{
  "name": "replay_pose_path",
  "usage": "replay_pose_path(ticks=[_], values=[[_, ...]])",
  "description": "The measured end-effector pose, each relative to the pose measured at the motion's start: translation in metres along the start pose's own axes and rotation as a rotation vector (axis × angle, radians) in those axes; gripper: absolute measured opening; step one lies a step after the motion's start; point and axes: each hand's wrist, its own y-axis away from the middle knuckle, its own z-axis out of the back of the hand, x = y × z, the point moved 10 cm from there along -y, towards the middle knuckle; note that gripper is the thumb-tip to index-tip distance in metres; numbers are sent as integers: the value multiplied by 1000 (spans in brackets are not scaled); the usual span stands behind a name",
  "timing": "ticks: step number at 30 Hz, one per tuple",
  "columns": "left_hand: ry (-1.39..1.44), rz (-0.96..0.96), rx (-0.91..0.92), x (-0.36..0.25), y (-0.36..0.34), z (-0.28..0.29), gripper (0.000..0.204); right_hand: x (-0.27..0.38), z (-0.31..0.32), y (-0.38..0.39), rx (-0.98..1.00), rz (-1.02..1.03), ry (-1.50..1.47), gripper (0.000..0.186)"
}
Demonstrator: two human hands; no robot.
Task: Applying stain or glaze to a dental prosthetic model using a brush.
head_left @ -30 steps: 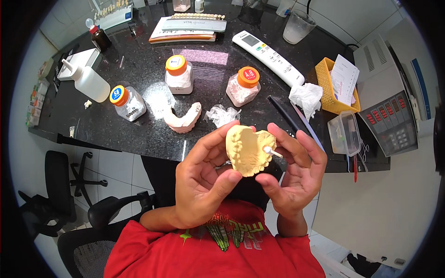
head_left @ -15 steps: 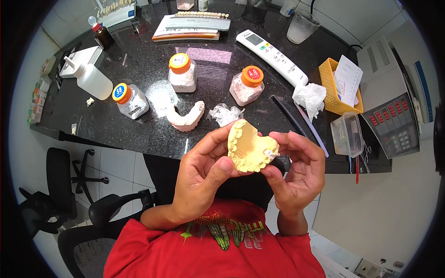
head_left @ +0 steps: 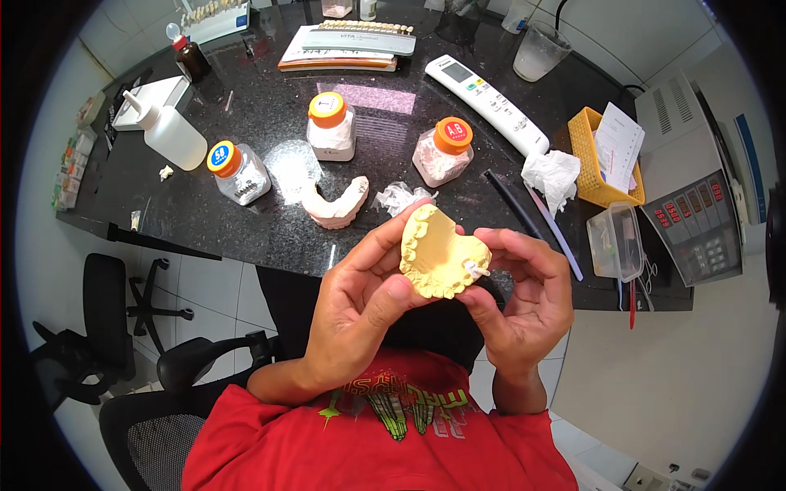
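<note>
A yellow plaster dental cast [head_left: 435, 252] is held up in front of me, just off the counter's near edge, its row of teeth curving along the left and lower sides. My left hand [head_left: 354, 307] grips it from the left, thumb on the lower left rim. From the right, my right hand [head_left: 524, 307] pinches the other end between thumb and fingers. A small white piece with a short peg [head_left: 475, 268] sits on the cast's right side, close to the right fingertips. Beyond the cast, a pale pink horseshoe-shaped dental cast [head_left: 336, 208] lies on the counter.
On the black counter [head_left: 270, 245] stand powder jars with orange lids [head_left: 244, 182], [head_left: 332, 135], [head_left: 442, 159] and a white squeeze bottle [head_left: 176, 137]. Crumpled plastic [head_left: 401, 197] lies behind the cast. Farther right are a remote control [head_left: 487, 102], tissue [head_left: 553, 176], yellow basket [head_left: 583, 155] and control-panel machine [head_left: 688, 217].
The view has shifted slightly, so the counter's things appear a little farther right. Both hands keep their hold on the yellow cast, which has risen and tilted very slightly.
</note>
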Motion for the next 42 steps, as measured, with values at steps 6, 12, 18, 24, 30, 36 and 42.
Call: replay_pose_path(ticks=[6,12,18,24,30,36,42], values=[[-100,-83,16,-6,-1,2,62,-5,-5,2,90,-77,17,53],[-119,-70,-14,-4,-1,6,60,-9,-6,0,110,-100,20,51],[-78,-57,-32,-3,-2,8,61,-8,-6,-1,112,-83,51,47],[-262,-110,-36,-9,4,9,63,-2,7,-1,67,-58,141,33],[-331,-218,-54,-12,5,12,62,0,6,-5,67,-45,266,20],[-353,-207,-95,-8,9,19,67,4,-3,-7,100,-37,404,23],[-408,-241,-59,-10,9,18,65,-1,-6,-9,101,-66,441,22]])
